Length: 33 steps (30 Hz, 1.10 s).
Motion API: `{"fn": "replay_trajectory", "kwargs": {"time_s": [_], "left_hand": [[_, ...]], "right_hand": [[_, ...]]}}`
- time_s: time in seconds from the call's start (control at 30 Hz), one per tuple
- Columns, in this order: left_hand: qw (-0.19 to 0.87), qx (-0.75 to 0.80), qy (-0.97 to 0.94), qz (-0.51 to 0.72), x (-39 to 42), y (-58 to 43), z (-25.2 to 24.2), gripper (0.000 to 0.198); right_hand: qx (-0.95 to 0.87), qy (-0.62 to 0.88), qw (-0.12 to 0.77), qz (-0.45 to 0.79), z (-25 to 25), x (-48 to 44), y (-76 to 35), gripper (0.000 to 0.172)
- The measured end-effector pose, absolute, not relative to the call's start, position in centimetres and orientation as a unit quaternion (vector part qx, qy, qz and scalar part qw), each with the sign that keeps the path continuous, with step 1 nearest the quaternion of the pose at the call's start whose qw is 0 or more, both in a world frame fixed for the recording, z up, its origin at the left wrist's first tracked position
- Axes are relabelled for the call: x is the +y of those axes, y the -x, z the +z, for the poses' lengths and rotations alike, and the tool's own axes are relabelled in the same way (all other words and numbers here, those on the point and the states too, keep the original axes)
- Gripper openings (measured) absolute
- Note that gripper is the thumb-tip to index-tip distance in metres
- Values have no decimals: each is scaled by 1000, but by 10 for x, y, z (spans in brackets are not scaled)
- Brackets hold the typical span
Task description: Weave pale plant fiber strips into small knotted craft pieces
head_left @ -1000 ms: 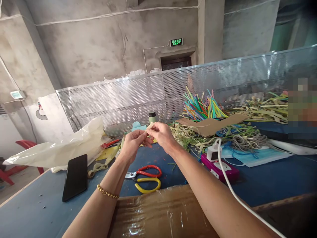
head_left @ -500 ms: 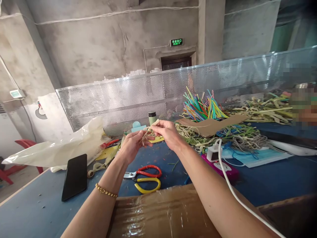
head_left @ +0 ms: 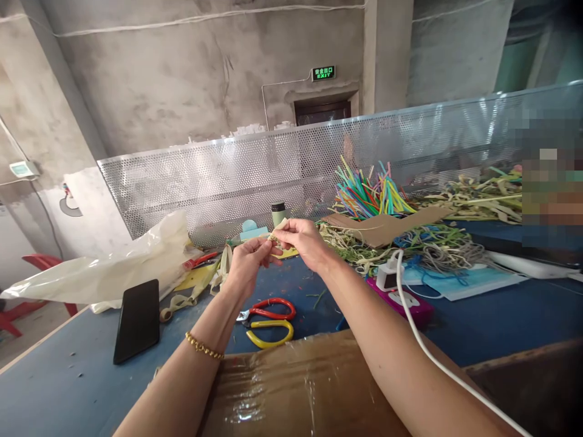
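My left hand [head_left: 248, 262] and my right hand [head_left: 304, 241] are raised together above the blue table [head_left: 68, 382], fingertips almost touching. Both pinch a small pale strip [head_left: 276, 231], a cream-coloured piece of straw-like material, between thumb and fingers. A gold bead bracelet [head_left: 203, 346] circles my left wrist. Below the hands lie red-handled scissors [head_left: 268, 311] and yellow-handled scissors [head_left: 271, 332].
A black phone [head_left: 137, 319] and a crumpled plastic bag [head_left: 118, 270] lie at the left. A taped cardboard box [head_left: 300, 388] sits in front of me. At the right are a pink power strip [head_left: 403, 300] with a white cable, coloured straws [head_left: 368, 195], strip piles, and a perforated metal screen [head_left: 204, 182].
The hands stay together on the strip; the frayed bundle seen half a second ago between them now shows as a small pale tip. The view shifted slightly.
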<state>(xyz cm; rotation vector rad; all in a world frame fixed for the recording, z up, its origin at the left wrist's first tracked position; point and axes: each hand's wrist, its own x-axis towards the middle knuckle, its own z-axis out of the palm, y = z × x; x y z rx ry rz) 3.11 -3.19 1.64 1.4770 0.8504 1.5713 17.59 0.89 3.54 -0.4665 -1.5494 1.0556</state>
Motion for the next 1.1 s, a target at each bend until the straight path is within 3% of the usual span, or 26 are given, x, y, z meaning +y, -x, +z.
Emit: {"fn": "replay_trajectory", "kwargs": {"time_s": [0.23,0.47,0.6,0.83,1.1], "left_hand": [[397,373,-586,599,-32,-28,18,36],[376,380,-592,603,-24,-27,9,25],[406,382,-613,560,-19,-24,7,21],[583,357,-534,497,8,-40,17,12],[581,363,-492,538,31,-47,13,6]], "right_hand": [[-709,206,487,466,35,13,-187,20],[-739,248,432,454,28,18,-185,15],[-741,285,428,431,29,22,-188,10],[-729,317,431,428,38,25,-215,12],[-691,330,474,436,31,37,-224,16]]}}
